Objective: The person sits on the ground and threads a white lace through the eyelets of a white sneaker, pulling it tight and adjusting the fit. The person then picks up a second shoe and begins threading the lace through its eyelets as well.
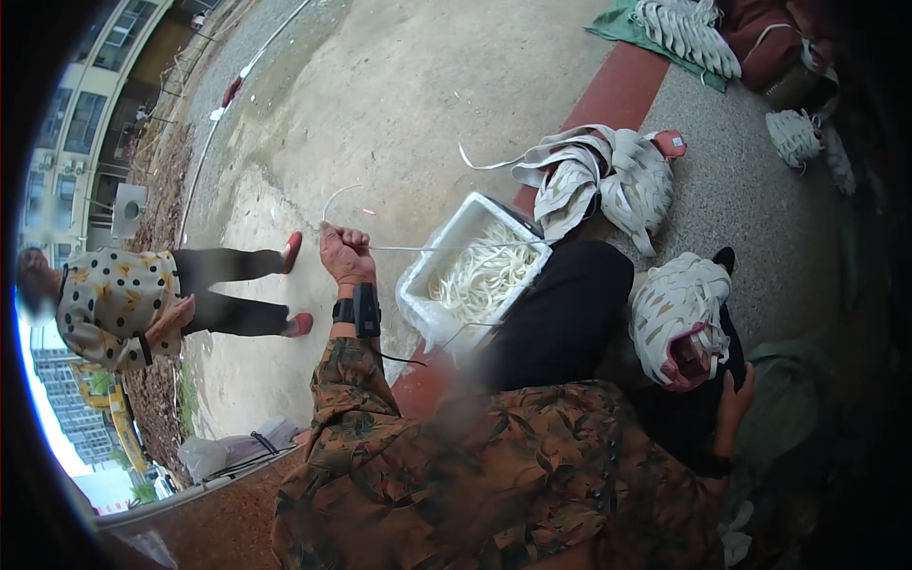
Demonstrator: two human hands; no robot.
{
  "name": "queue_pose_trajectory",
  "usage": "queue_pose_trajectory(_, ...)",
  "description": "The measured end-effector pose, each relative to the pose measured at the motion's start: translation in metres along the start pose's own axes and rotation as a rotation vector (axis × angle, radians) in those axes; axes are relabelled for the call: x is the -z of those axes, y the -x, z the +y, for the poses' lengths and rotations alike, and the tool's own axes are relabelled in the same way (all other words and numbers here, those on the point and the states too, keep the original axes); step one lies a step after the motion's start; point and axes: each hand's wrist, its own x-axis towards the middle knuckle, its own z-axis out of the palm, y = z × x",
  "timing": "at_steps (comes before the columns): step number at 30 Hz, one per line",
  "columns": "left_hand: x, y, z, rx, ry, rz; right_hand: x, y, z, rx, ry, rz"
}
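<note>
Softly daylit across the pale grey concrete ground [380,85], dimming toward its right edge. Overexposed in the white strip of sky [55,432], blue-fringed. Smudged over the brown leaf-patterned cloth shirt [532,456]; warped and black-rimmed.

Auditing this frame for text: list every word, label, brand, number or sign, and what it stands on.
No text is readable.
White label on the red piece by the woven white bundle: too small to read.
White box: no legible text.
Black wrist device: no legible text.
</note>
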Motion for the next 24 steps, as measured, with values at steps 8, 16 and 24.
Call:
queue_pose_trajectory(8, -0.010, 0.069, 0.081, 0.117, -0.293, -0.275, 0.049, 0.038, -0.123, 0.422, -0.396, 0.205)
queue_pose_trajectory(16, -0.121, 0.231, -0.091, 0.855, -0.218, -1.035, 0.033, 0.066, -0.173, 0.594, -0.015, -0.212)
queue_pose_trajectory(24, -0.116, 0.254, -0.252, 1.079, -0.443, -0.724, 0.016, 0.049, -0.180, 0.556, -0.059, -0.308)
